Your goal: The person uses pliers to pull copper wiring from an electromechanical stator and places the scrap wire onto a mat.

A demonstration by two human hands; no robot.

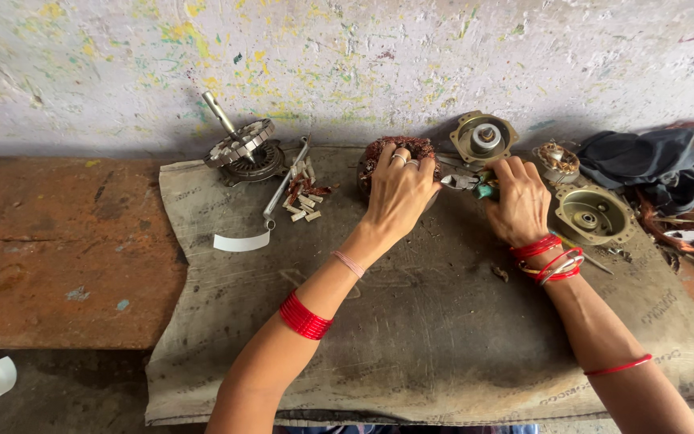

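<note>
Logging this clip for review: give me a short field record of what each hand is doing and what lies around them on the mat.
Surface: grey sack mat on a rusty bench
Left hand: gripping a copper-wound stator
Right hand: holding green-handled pliers at the stator's edge
Left of hands: rotor with shaft, wrench, pile of small white slips
Right of hands: two metal end covers, dark cloth
Wrists: red bangles on both
</note>
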